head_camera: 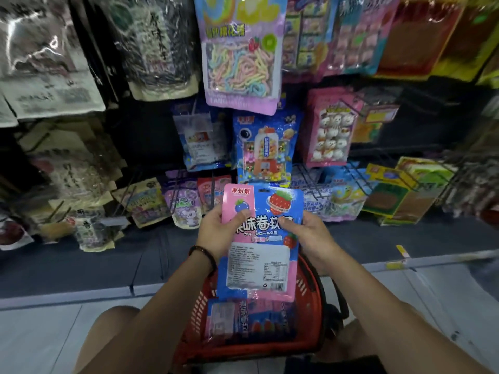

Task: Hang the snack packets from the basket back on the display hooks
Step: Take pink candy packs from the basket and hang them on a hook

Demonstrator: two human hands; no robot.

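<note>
A pink and blue snack packet (pixel 263 211) with strawberry and blueberry pictures is held upright in front of the display. My left hand (pixel 220 230) grips its left edge, thumb on the front. My right hand (pixel 307 234) grips its right edge. A second packet (pixel 256 268) with its white label side facing me hangs just below, overlapping the first. Beneath them stands a red basket (pixel 310 314) on the floor with more of the same packets (pixel 243 317) inside. Wire display hooks (pixel 310 182) stick out of the rack behind the held packet.
The rack is full of hanging packets: a pastel candy-strings bag (pixel 240 55), a blue gumball-machine bag (pixel 266 147), a pink marshmallow bag (pixel 330 128). A dark base shelf (pixel 108 265) runs below, then pale floor tiles. My knees flank the basket.
</note>
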